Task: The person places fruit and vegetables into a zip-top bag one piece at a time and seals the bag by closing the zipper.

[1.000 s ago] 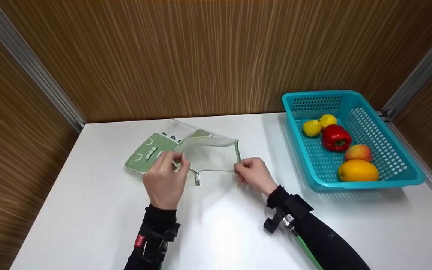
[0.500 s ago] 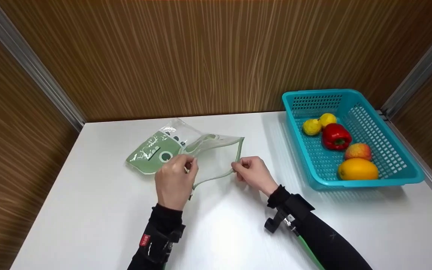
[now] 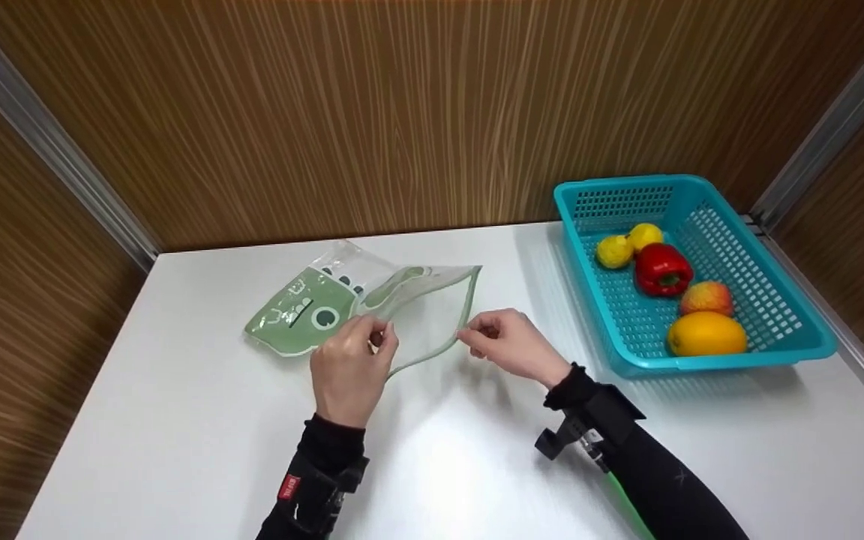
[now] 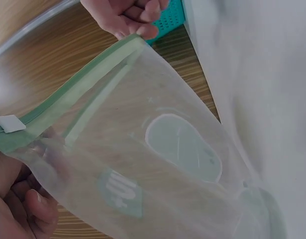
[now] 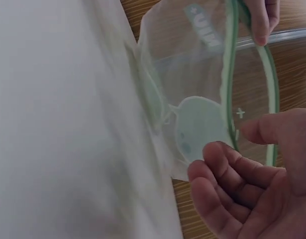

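Note:
A clear zip pouch [image 3: 424, 315] with green edging and a green cartoon face lies tilted on the white table, its mouth spread wide toward me. My left hand [image 3: 351, 367] pinches one end of the mouth, beside the white zip slider [image 4: 11, 123] in the left wrist view. At the other side, my right hand [image 3: 511, 345] has the green zip strip [image 5: 231, 74] between thumb and fingertips, loosely. Through the clear film a pale green oval print [image 4: 182, 147] shows. Nothing is visible inside the pouch.
A turquoise basket [image 3: 597, 300] stands at the right, holding two yellow lemons [image 3: 615, 252], a red bell pepper [image 3: 663, 270], a red-yellow peach-like fruit [image 3: 706, 298] and an orange-yellow oval fruit [image 3: 706, 334]. Wood-grain panels [image 3: 372, 112] close off the back and sides.
My left hand has shifted right and slightly toward me from its first position, and the mouth of the pouch has changed shape. The slider end is now hidden behind that hand in the head view.

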